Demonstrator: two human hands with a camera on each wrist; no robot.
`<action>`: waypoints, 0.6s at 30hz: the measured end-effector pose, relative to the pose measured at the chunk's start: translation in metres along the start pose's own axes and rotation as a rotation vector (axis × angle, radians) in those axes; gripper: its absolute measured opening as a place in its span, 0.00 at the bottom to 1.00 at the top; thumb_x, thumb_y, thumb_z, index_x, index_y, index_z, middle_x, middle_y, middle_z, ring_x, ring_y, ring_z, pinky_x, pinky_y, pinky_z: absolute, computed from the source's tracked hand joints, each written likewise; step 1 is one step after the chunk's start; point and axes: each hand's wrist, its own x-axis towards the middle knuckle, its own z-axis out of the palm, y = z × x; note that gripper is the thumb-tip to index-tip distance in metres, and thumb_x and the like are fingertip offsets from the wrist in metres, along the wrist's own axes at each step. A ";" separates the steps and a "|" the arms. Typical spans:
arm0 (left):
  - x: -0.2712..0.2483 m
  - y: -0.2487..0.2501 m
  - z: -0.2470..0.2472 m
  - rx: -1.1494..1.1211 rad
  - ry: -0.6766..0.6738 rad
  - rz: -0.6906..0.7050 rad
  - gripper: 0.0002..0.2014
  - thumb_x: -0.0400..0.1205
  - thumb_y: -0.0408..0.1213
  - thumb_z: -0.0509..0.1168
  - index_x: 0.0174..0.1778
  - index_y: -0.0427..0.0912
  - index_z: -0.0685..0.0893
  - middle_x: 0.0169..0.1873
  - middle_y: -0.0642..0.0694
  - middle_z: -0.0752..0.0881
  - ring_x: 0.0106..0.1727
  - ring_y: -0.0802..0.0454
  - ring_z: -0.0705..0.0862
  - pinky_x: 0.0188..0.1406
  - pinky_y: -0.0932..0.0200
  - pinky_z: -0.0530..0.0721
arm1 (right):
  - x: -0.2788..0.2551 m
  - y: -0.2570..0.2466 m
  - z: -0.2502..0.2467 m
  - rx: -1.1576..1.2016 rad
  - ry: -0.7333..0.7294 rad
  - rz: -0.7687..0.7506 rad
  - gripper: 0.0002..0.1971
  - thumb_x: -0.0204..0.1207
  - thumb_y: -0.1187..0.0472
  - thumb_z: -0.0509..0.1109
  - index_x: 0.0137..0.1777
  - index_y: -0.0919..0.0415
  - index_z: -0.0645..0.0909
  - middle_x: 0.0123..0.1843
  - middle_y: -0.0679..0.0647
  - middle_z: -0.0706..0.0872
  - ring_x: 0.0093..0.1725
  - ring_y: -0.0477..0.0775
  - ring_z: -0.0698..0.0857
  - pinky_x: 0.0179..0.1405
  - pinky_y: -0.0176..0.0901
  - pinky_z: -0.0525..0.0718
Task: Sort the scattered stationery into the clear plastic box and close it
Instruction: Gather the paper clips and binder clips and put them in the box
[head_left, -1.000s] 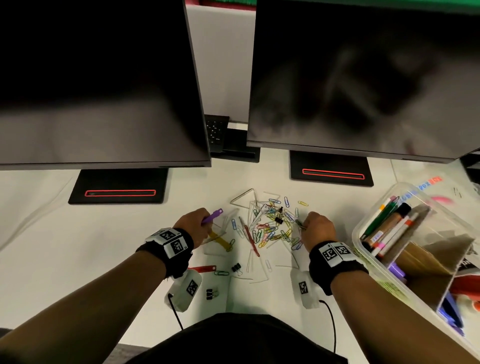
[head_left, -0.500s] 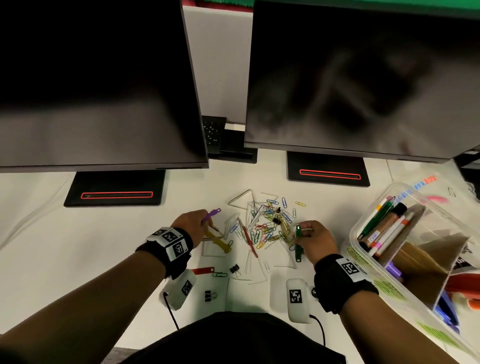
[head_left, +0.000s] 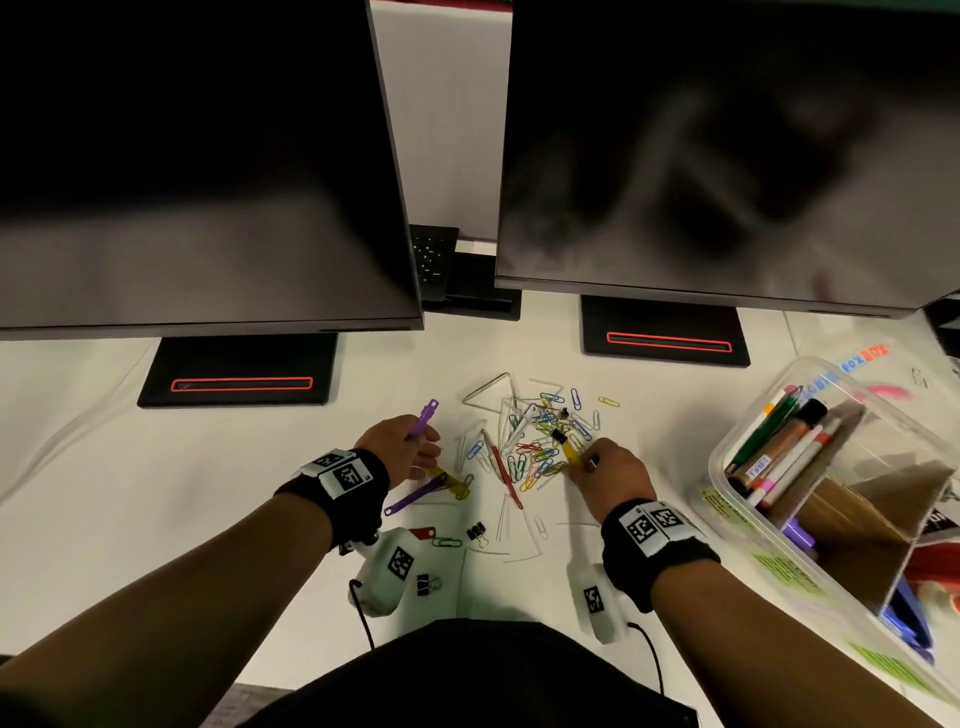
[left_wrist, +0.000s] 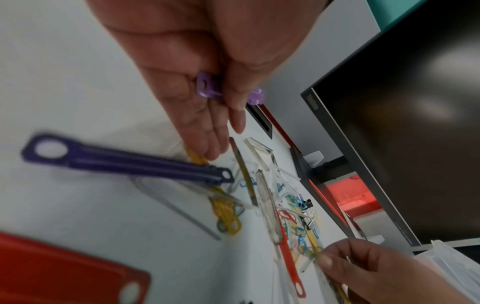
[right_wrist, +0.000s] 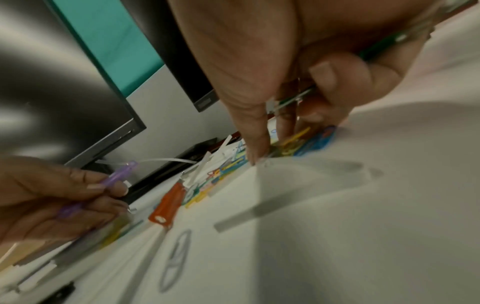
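Note:
My left hand (head_left: 422, 456) (left_wrist: 221, 127) pins a light purple plastic strip (head_left: 427, 415) (left_wrist: 206, 90) under its thumb, and its straight fingers touch a yellow strip (head_left: 451, 479) (left_wrist: 198, 159) on the desk. A dark purple strip (head_left: 413, 498) (left_wrist: 124, 162) lies beside it. My right hand (head_left: 587, 463) (right_wrist: 272, 144) keeps a green strip (right_wrist: 374, 50) in its curled fingers while two fingers reach down onto another yellow strip (head_left: 571, 451) (right_wrist: 297, 134) in the pile of coloured paper clips (head_left: 540, 441). The clear plastic box (head_left: 727, 457) stands open at the right, holding markers and card.
A long red strip (head_left: 503, 470) (left_wrist: 291, 265), clear strips, black binder clips (head_left: 477, 532), a red tag (head_left: 421, 533) and loose clips lie near the front edge. Two monitors on black stands (head_left: 239, 371) (head_left: 667, 332) block the back. The box lid (head_left: 857, 358) lies behind the box.
My right hand has gone back into the clip pile with the green strip tucked into its palm. My left hand's fingers have stretched down to the yellow strip.

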 end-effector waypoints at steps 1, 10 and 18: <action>0.001 -0.001 -0.002 0.017 0.013 0.018 0.16 0.85 0.24 0.49 0.36 0.41 0.77 0.40 0.39 0.83 0.37 0.50 0.82 0.36 0.61 0.80 | 0.000 0.000 0.000 -0.011 0.011 -0.009 0.14 0.76 0.53 0.70 0.55 0.61 0.79 0.55 0.60 0.86 0.55 0.61 0.83 0.46 0.42 0.77; -0.010 -0.001 -0.013 0.817 0.078 0.185 0.05 0.82 0.40 0.57 0.49 0.47 0.77 0.42 0.47 0.82 0.44 0.49 0.79 0.45 0.59 0.75 | -0.005 -0.017 -0.011 0.062 0.078 -0.073 0.10 0.78 0.54 0.67 0.44 0.61 0.73 0.44 0.62 0.84 0.44 0.61 0.80 0.41 0.41 0.72; -0.018 -0.002 -0.015 1.077 -0.074 0.331 0.28 0.74 0.54 0.69 0.68 0.52 0.71 0.63 0.50 0.72 0.58 0.47 0.82 0.58 0.56 0.80 | -0.019 -0.053 -0.002 0.032 -0.019 -0.208 0.12 0.78 0.66 0.61 0.61 0.61 0.73 0.55 0.62 0.86 0.55 0.64 0.84 0.48 0.44 0.78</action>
